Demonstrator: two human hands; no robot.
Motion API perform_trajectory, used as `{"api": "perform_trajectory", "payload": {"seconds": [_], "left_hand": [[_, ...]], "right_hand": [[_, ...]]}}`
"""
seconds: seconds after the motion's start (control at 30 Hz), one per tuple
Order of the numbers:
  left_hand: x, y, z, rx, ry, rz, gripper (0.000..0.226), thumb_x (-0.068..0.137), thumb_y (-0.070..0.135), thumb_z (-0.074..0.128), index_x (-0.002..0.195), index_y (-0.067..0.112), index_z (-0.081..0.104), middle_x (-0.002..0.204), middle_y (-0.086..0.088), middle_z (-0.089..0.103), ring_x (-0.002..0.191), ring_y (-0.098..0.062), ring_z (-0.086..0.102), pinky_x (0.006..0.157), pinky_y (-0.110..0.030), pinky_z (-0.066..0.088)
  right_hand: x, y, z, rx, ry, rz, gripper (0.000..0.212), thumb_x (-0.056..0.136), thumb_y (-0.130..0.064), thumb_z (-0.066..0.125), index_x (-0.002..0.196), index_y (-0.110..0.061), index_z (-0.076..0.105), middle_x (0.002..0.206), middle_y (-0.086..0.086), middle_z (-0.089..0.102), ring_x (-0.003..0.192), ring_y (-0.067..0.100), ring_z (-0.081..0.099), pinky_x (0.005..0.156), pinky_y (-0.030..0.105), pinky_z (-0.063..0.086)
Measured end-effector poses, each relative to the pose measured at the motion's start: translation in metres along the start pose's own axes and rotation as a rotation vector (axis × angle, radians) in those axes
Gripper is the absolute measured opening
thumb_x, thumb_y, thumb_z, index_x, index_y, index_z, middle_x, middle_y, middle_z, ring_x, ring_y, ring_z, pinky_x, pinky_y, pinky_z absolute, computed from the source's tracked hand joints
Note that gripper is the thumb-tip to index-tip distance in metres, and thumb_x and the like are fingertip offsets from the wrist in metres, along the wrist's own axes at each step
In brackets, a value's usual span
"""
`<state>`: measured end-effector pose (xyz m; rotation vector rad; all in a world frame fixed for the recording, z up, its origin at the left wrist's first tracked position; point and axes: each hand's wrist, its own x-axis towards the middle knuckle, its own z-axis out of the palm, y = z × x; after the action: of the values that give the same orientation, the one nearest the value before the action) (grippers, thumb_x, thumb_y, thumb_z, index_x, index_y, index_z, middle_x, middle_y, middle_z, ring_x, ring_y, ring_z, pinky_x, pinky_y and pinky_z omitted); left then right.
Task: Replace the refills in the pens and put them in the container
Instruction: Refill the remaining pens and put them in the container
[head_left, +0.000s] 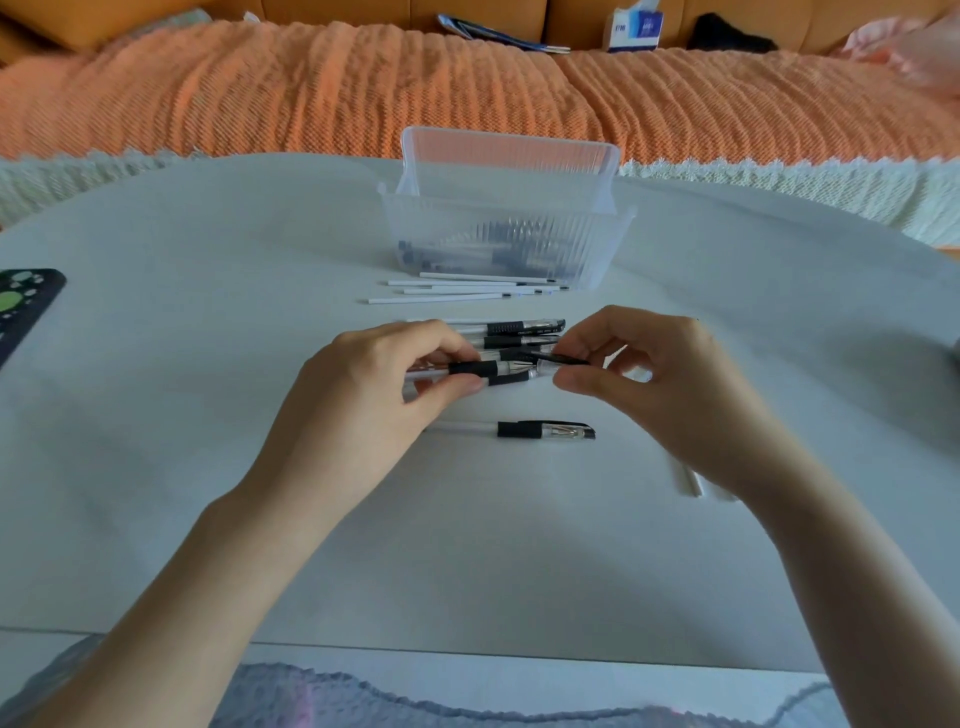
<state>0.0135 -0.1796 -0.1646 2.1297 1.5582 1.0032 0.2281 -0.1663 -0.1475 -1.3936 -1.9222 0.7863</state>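
1. Hands: both hover over the table (208, 493) centre with fingers curled. I read the left hand (379, 395) as pinching the held pen (472, 369) at its black grip, thumb on the near side, fingers on the far side.
2. The right hand (660, 389) pinches the same pen's clear front end betw. thumb and forefinger. The pen lies approx. level and spans the two hands. I cannot tell whether that end is joined to the barrel or parted.
3. The row of pens (519, 328) lies on the table just behind the hands and is partly hidden by them, black grips twd. the right.
4. The single pen (540, 430) lies apart, nearer me, black end to the right.
5. The loose refills (467, 289) are thin white sticks, roughly parallel, just in front of the container.
6. The container (506, 239) is a clear ribbed plastic box beyond the hands, with its lid (511, 156) standing upright at the back. Dark pen shapes show through the wall at the bottom; the count is not readable.
7. A white stick (691, 480) shows beside the right wrist, mostly hidden — refill or barrel, I cannot tell.
8. Surroundings: a dark patterned object (26, 306) at the left table edge, an orange blanket (260, 93) behind the table, and a tissue box (634, 28) and blue booklet (498, 34) further back.
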Motion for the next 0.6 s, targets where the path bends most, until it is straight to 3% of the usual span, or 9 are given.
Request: {"api": "perform_trajectory", "payload": {"seconds": [0.2, 0.33, 0.47, 0.6], "left_hand": [[0.000, 0.002, 0.003, -0.001, -0.014, 0.007, 0.012, 0.077, 0.038, 0.072, 0.086, 0.032, 0.067, 0.079, 0.027, 0.062, 0.073, 0.006, 0.057, 0.065, -0.016, 0.042], [-0.002, 0.005, 0.006, -0.017, -0.013, 0.022, 0.019, 0.072, 0.041, 0.064, 0.084, 0.027, 0.070, 0.079, 0.017, 0.068, 0.076, -0.003, 0.064, 0.072, -0.031, 0.051], [-0.002, 0.006, 0.007, -0.080, 0.008, 0.002, 0.016, 0.070, 0.037, 0.066, 0.081, 0.027, 0.072, 0.078, 0.015, 0.070, 0.075, -0.006, 0.065, 0.073, -0.035, 0.052], [-0.003, 0.005, 0.007, -0.086, 0.013, 0.015, 0.013, 0.071, 0.034, 0.067, 0.083, 0.031, 0.070, 0.076, 0.015, 0.069, 0.071, -0.003, 0.062, 0.069, -0.033, 0.049]], "right_hand": [[-0.001, -0.007, 0.004, -0.051, -0.011, -0.023, 0.013, 0.078, -0.022, 0.073, 0.079, -0.032, 0.065, 0.072, -0.013, 0.063, 0.066, 0.004, 0.054, 0.064, 0.009, 0.041], [-0.003, -0.010, 0.012, 0.019, -0.048, -0.024, 0.013, 0.078, -0.015, 0.072, 0.080, -0.026, 0.066, 0.068, -0.012, 0.061, 0.064, 0.006, 0.052, 0.062, 0.011, 0.041], [-0.003, -0.009, 0.016, 0.046, 0.008, -0.027, 0.016, 0.076, -0.012, 0.074, 0.078, -0.026, 0.066, 0.065, -0.021, 0.060, 0.064, 0.004, 0.053, 0.063, 0.011, 0.041], [-0.004, -0.010, 0.020, 0.035, 0.029, -0.067, 0.016, 0.076, -0.009, 0.073, 0.077, -0.023, 0.066, 0.073, -0.012, 0.063, 0.070, 0.010, 0.054, 0.066, 0.016, 0.043]]}}
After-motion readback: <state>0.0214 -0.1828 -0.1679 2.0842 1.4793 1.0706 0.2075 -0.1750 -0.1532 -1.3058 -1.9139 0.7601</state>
